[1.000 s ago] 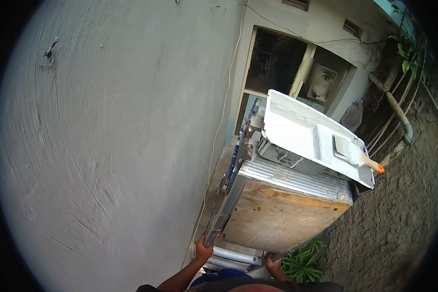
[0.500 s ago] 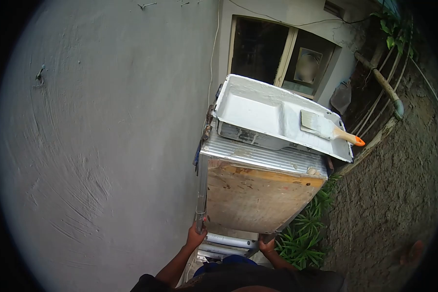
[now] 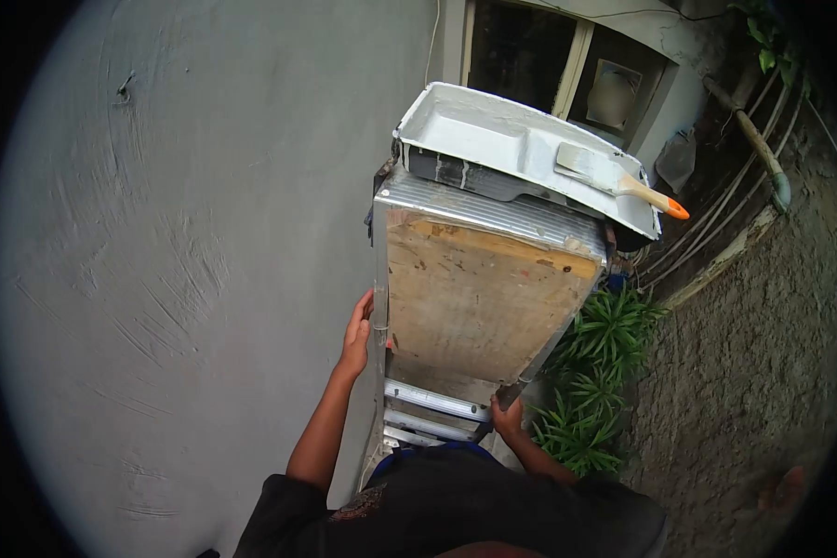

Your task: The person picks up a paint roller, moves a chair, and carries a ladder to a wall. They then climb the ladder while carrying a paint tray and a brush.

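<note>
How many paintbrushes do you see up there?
1: the brush lies on the tray atop the ladder, its orange-tipped handle jutting past the rim. Others may be hidden behind the ladder.

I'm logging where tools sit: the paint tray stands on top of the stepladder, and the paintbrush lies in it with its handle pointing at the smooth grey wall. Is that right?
Not quite: the head view shows the handle pointing away from the smooth grey wall. The paint tray does stand on top of the stepladder, with the paintbrush lying in it.
</note>
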`<state>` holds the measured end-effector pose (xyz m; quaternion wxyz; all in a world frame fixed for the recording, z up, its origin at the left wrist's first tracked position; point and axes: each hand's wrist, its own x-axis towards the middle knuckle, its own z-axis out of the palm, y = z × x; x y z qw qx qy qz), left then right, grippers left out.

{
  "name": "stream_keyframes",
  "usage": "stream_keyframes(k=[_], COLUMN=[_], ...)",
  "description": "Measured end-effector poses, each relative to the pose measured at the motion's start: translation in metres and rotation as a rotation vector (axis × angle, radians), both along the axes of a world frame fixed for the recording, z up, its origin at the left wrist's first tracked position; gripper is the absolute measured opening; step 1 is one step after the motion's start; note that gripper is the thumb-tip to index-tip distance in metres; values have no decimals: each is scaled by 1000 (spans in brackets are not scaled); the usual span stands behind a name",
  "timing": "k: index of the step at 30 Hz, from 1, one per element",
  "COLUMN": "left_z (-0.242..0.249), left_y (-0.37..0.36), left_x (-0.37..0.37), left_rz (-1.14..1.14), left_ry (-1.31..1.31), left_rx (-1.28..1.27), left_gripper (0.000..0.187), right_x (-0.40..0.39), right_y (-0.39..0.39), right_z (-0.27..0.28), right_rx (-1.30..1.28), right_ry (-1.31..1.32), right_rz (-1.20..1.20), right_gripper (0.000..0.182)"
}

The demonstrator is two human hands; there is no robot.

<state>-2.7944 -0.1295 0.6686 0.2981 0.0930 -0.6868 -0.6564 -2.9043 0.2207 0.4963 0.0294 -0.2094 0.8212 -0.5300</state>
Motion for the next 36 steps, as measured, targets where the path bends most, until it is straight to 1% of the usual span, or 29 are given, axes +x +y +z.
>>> stream_keyframes(k=[1,2,4,5,7,8,10,12,14,15,16,17,18,20,21,22,24,26,27,29,31,32,34,35,36], left_z=[10,21,41,44,44,45,47,55,54,48,43,44,45,43,39,37,37,28,41,41,42,42,44,46,48], left_y=[6,13,24,22,18,14,6,12,16,15,15,17,17,17,14,13,13,9,17,17,16,16,19,22,23], left_x=[-5,-8,-14,-20,-31,-35,-39,-41,-46,-50,-52,-51,-51,-51,-50,-50,-51,-54,-52,-52,-51,-51,-51,-52,-52], left_rz=[14,23,92,96,186,190,114,148,177,225,275,270,274,268,279,289,308,360,330,321,317,316,315,334,354], left_ry=[37,35,27,29,131,132,59,72,85,111,135,128,131,123,99,76,65,95,107,105,102,101,99,110,120], left_rx=[-40,-37,20,19,-48,-46,-11,-31,-51,-43,-33,-30,-56,-79,-80,-82,-119,-152,-142,-124,-109,-104,-100,-110,-121], left_gripper=[76,76,66,66,59,59,52,49,47,46,45,45,47,48,50,51,52,51,51,50,49,48,47,46,45], right_x=[0,1,2,3,4,4,2,1,-2,-6,-13,-18,-21,-28,-37,-48,-69,-89,-97,-107,-109,-107,-102,-98,-94], right_y=[0,0,-2,-2,-3,-2,-1,1,5,9,15,22,26,35,35,32,27,16,10,-2,-16,-21,-30,-36,-43], right_z=[3,8,19,21,26,27,24,28,32,33,35,37,37,38,44,57,87,127,144,178,214,229,241,240,238], right_rx=[9,13,26,26,28,29,41,50,51,52,60,67,69,-146,-254,-362,-465,-559,-586,-615,-694,-691,-634,-636,-623], right_ry=[8,7,-51,-27,-35,-42,-39,-40,-170,-173,-153,-135,-143,-42,-45,-47,-30,50,68,85,101,70,14,13,14], right_rz=[19,28,18,16,24,29,44,50,140,135,246,355,349,225,193,159,59,52,77,95,205,255,287,288,308], right_gripper=[27,27,28,30,30,30,30,30,33,33,37,42,42,48,49,50,47,47,48,50,53,57,64,64,68])
